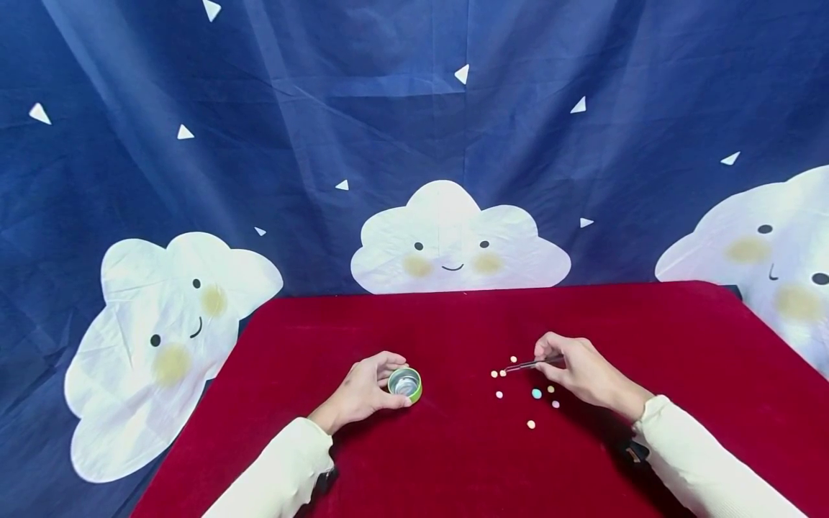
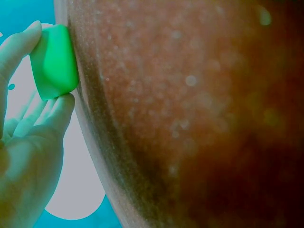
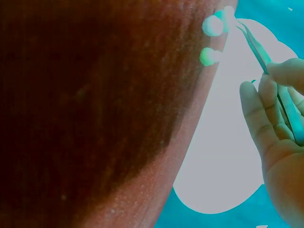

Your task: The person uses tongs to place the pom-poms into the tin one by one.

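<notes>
My left hand holds a small round tin with a green outside and a silvery inside, thumb on the near side and fingers on the far side. Its open top faces up, and I see nothing inside. In the left wrist view the tin's green wall shows between thumb and fingers. Tweezers are pinched in my right hand, pointing left. Their tips are at a pale yellow ball; whether they grip it I cannot tell. Another pale yellow ball lies just left of it.
Several more small balls lie scattered near the right hand, including a blue ball, a pink ball and a pale ball. A red cloth covers the table. Behind it hangs a blue curtain with clouds.
</notes>
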Demonstrator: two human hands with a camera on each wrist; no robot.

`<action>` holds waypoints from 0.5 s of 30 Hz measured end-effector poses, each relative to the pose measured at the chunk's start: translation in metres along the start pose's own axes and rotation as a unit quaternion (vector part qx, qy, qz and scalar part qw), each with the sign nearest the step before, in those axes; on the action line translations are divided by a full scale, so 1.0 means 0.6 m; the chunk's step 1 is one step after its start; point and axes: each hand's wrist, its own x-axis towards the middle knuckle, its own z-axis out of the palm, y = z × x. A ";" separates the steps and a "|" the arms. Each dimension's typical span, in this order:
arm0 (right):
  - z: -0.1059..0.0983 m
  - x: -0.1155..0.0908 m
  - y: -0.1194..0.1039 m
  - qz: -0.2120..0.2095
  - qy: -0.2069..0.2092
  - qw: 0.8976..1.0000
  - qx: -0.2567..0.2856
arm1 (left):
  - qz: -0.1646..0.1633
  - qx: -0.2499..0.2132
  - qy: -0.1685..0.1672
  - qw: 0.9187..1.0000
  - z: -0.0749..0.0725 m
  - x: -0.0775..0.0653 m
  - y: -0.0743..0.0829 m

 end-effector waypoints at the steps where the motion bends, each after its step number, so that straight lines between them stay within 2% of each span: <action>1: -0.001 0.001 -0.001 0.001 -0.001 1.000 -0.001 | 0.000 0.001 0.000 1.000 0.000 0.000 0.000; 15: -0.004 0.016 -0.016 0.000 -0.001 1.000 0.000 | -0.003 -0.005 -0.003 1.000 -0.001 0.000 0.000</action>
